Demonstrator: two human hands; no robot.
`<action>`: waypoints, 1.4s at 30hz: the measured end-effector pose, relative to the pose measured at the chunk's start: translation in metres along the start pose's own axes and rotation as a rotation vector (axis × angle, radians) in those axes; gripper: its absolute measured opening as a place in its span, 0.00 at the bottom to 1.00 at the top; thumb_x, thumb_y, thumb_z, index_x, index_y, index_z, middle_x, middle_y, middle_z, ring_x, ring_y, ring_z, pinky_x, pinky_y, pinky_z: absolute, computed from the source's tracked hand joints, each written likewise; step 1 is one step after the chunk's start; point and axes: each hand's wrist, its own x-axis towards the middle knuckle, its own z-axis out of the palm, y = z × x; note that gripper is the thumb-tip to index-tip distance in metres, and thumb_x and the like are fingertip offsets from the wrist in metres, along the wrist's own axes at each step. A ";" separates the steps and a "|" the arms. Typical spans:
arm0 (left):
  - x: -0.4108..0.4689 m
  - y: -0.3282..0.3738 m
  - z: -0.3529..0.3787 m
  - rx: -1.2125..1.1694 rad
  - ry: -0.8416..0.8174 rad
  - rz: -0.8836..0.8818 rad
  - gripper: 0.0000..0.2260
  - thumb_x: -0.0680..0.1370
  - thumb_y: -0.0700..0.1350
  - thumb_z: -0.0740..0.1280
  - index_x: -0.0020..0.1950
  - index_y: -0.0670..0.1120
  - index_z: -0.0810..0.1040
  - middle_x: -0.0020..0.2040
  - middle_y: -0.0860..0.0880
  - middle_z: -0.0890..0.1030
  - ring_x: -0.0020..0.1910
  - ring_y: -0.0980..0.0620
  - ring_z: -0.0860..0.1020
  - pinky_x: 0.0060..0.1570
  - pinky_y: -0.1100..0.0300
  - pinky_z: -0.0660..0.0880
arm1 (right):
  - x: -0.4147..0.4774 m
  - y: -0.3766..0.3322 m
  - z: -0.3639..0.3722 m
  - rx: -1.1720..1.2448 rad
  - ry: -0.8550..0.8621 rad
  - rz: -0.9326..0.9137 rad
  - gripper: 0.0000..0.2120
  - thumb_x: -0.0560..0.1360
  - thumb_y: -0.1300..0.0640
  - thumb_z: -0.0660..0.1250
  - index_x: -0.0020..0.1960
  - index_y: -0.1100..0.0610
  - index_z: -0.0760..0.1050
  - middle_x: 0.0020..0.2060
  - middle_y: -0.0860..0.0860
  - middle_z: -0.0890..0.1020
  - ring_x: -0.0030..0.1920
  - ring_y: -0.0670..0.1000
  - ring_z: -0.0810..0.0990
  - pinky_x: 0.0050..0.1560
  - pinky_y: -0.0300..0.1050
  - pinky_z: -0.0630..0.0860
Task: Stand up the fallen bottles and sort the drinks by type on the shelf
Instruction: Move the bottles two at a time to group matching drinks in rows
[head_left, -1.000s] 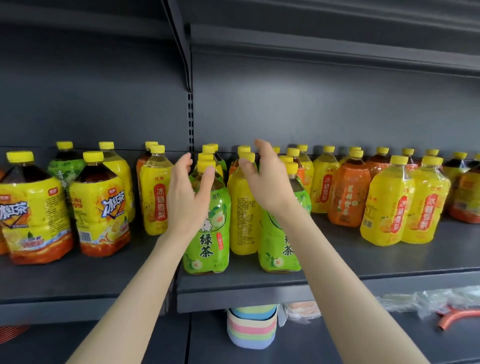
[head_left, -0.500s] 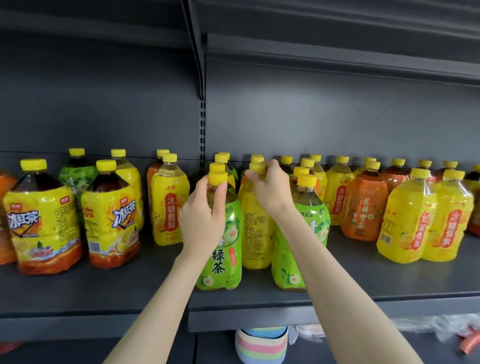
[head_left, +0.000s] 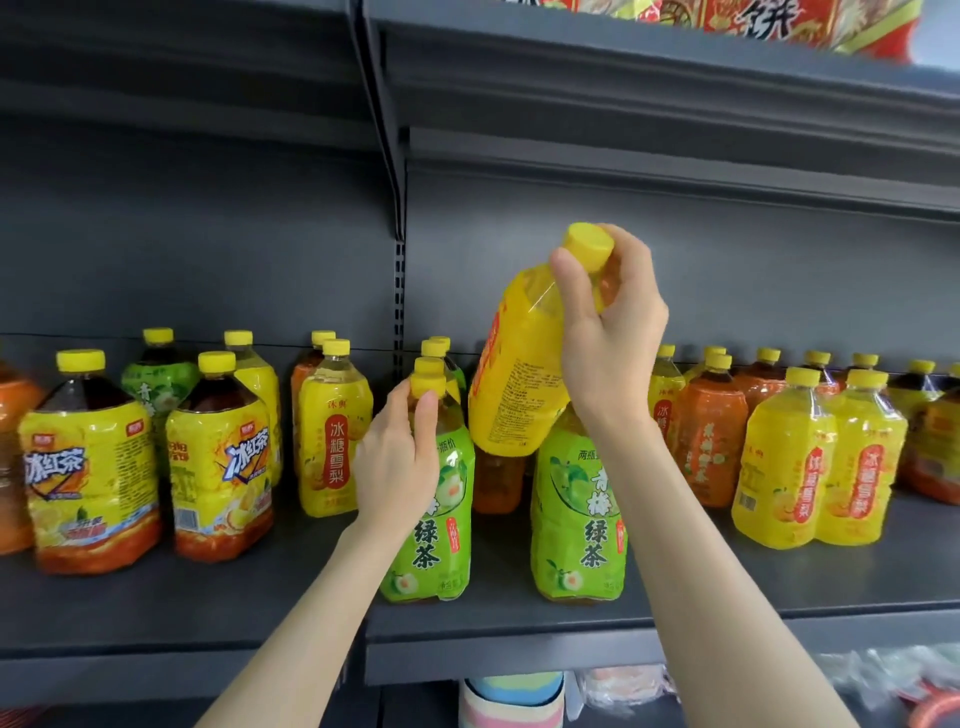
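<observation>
Yellow-labelled plastic bottle w/ yellow screw cap (head_left: 519, 374) is held in the air, clear of the dark grey metal shelf (head_left: 519, 618), tilted so the cap leans right and the base sits lower-left, above and in front of the standing stock. Right hand (head_left: 608, 332) is clenched round the neck of this bottle just under the cap; thumb is seen on the near side, remaining fingers wrapped behind. Left hand (head_left: 400, 457) is closed on the neck of a green-labelled plastic green-tea bottle w/ yellow cap (head_left: 441, 519), thumb and fingers pinched just below the cap; this bottle stands upright on the shelf near the front edge. A 2nd green-labelled tea bottle (head_left: 576, 519) stands upright just to the right, directly under the raised bottle; its cap is hidden by the right forearm. An orange-labelled bottle (head_left: 496, 483) is seen between and behind the two green ones. To the left, two large dark-tea bottles w/ yellow-and-orange labels (head_left: 88, 467) stand upright, w/ a yellow pear-drink bottle (head_left: 332, 431) beside them. To the right, a pair of yellow bottles (head_left: 815, 467) and orange-labelled bottles (head_left: 711, 436) stand upright, mixed by type. No bottle is seen lying flat.
</observation>
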 end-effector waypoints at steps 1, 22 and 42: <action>0.000 0.003 0.000 -0.004 -0.014 0.001 0.31 0.78 0.62 0.44 0.65 0.42 0.73 0.48 0.45 0.82 0.45 0.47 0.80 0.39 0.63 0.68 | 0.004 -0.007 -0.005 0.030 0.029 -0.012 0.16 0.78 0.54 0.67 0.61 0.61 0.73 0.43 0.42 0.78 0.43 0.39 0.76 0.46 0.32 0.72; -0.056 0.093 -0.071 -0.813 -0.622 -0.276 0.22 0.72 0.65 0.57 0.60 0.55 0.73 0.51 0.61 0.82 0.54 0.60 0.80 0.48 0.68 0.75 | -0.048 -0.032 -0.077 0.442 -0.312 0.335 0.11 0.77 0.58 0.66 0.55 0.64 0.79 0.44 0.56 0.85 0.44 0.55 0.84 0.46 0.50 0.81; -0.051 -0.015 -0.052 -0.335 -0.418 -0.480 0.48 0.63 0.68 0.69 0.77 0.54 0.50 0.76 0.53 0.54 0.74 0.54 0.55 0.71 0.52 0.56 | -0.141 0.020 -0.066 0.524 -0.228 0.775 0.29 0.66 0.45 0.71 0.64 0.54 0.72 0.51 0.54 0.84 0.48 0.55 0.85 0.41 0.46 0.81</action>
